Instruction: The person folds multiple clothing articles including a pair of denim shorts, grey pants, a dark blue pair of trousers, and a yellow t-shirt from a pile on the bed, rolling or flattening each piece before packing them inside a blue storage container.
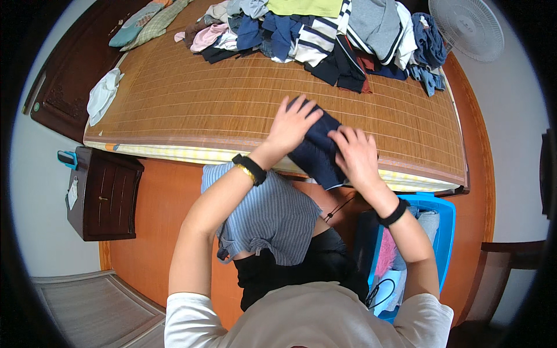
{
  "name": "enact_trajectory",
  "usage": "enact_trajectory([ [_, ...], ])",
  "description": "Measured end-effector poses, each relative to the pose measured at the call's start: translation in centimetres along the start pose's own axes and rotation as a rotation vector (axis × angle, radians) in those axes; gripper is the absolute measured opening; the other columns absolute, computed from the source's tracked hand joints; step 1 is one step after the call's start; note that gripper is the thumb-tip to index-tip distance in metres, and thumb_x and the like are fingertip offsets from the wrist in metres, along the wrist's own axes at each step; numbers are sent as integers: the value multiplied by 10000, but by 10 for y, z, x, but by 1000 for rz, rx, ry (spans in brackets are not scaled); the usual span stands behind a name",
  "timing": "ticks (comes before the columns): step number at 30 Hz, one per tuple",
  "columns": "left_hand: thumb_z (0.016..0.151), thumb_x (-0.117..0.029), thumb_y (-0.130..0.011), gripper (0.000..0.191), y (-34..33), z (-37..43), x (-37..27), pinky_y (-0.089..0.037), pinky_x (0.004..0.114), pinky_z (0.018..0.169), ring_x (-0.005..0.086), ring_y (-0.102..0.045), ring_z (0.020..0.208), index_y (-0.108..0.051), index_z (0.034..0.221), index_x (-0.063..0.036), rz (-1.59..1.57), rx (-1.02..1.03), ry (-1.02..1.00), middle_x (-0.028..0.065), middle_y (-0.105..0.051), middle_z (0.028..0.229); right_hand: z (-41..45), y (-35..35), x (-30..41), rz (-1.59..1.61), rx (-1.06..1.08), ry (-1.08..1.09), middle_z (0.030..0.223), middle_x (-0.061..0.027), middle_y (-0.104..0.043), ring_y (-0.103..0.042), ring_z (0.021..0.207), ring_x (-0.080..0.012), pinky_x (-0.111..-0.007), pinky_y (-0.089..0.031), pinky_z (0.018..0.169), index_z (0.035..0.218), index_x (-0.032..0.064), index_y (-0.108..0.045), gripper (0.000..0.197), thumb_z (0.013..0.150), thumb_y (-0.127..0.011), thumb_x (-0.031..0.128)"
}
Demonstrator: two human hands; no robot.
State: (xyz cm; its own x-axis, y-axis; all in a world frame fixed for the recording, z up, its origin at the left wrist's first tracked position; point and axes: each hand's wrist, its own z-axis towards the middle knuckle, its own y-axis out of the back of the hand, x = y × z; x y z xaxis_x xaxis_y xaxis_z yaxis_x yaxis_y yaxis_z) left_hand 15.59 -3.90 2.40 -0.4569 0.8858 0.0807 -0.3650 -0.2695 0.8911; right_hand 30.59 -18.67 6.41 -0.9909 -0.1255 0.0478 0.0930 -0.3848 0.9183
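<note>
A folded navy garment (320, 145) lies slantwise across the front edge of the bed, its lower end hanging past the edge. On its upper left part rests my left hand (295, 122), palm down with the fingers spread. My right hand (357, 154) has its fingers curled on the garment's right edge, the thumb against the cloth. A blue-and-grey striped garment (270, 213) is draped over my lap and thigh, partly covered by my left forearm.
A long heap of clothes (278, 37) spans the far side of the bamboo bed mat (196, 104). At the mat's left lies a white cloth (104, 96). An open blue storage bin (448, 235) holding clothes stands at my right. A dark wooden nightstand (111, 195) is at left, a fan (468, 27) at upper right.
</note>
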Motion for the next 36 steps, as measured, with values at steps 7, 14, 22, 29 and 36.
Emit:
enact_trajectory([
  [7,722,-367,-692,784,-1,3,-17,-156,628,1056,308,-274,1350,-357,1394,-142,-294,30,70,89,-393,1401,32,-34,-39,58,-171,32,1015,-82,-564,-531,995,-251,-378,-390,823,1020,99,-591,329,700,-592,23],
  [14,666,-311,-724,696,1,14,-14,-211,569,1061,320,-389,1228,-478,1296,-146,-307,94,73,131,-468,1264,-6,3,-57,552,-219,-204,1034,-136,-601,-552,1007,-323,-370,-429,905,1078,62,-608,410,705,-516,-80],
  [22,697,-338,-708,689,-12,15,-11,-149,571,1089,332,-229,1368,-462,1293,-91,-277,102,2,103,-349,1432,-14,-1,-70,162,-149,11,1127,-108,-526,-488,1103,-315,-413,-400,926,1047,100,-577,480,622,-537,-119],
  [29,718,-359,-695,728,-19,4,-7,-169,524,1104,303,-252,1366,-419,1333,-83,-266,78,30,91,-361,1432,-7,7,-81,8,-115,177,798,-42,-492,-503,834,-242,-369,-384,726,718,102,-502,134,637,-581,30],
  [36,715,-354,-695,739,-23,12,-15,-186,484,1111,298,-272,1356,-414,1331,-59,-275,71,13,86,-361,1431,-52,-18,-88,228,-201,-237,844,-110,-480,-511,816,-297,-371,-411,728,771,54,-485,216,631,-603,-62],
])
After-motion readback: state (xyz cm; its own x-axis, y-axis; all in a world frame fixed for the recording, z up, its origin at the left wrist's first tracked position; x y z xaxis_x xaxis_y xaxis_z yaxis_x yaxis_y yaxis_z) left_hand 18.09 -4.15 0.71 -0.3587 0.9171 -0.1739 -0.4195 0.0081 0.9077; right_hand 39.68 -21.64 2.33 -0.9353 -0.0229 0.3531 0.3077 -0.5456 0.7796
